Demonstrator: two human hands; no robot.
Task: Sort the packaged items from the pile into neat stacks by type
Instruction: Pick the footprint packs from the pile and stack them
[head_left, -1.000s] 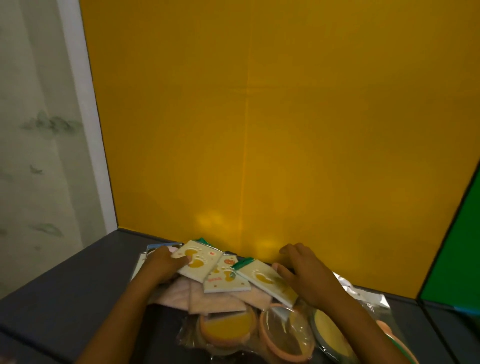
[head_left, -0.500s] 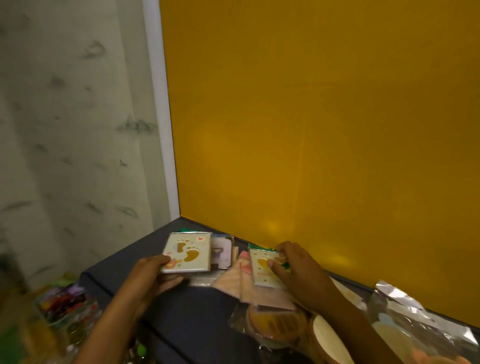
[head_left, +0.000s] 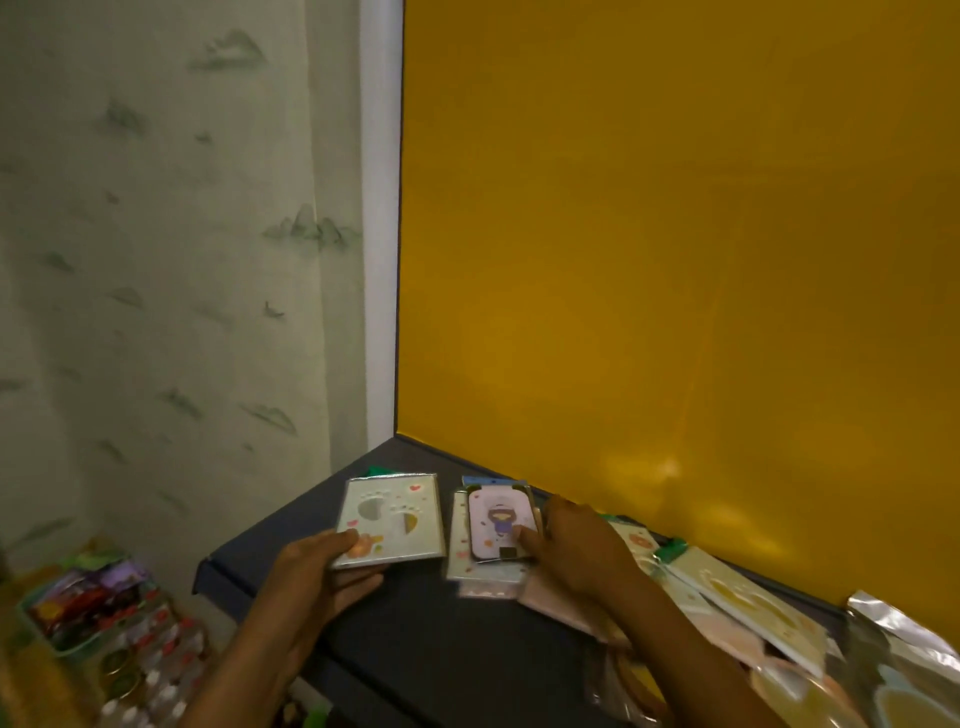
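My left hand (head_left: 311, 569) grips a footprint card packet (head_left: 392, 522), thumb on top at its near left corner, fingers curled underneath; the packet sits slightly raised near the worktop's (head_left: 415, 639) far left corner. My right hand (head_left: 576, 551) pinches a purple cartoon-figure packet (head_left: 500, 522), thumb pressed on its face near the right edge, other fingers wrapped behind the right side. That packet lies on top of a small stack of pale packets (head_left: 483, 571), just right of the footprint card packet, apart from it by a narrow gap. Both grips are clamped on their packets, not loose.

Pile of packaged items (head_left: 737, 608) runs along the worktop's far edge to the right, against the yellow panel (head_left: 675, 260): more footprint cards, pinkish flat packs, shiny foil bags at the right corner. Some are blurred; I can't tell the types there.

Off the left edge, lower down, a basket of colourful packets (head_left: 88, 603) and bottles (head_left: 150, 680). Patterned wall (head_left: 156, 260) on the left.
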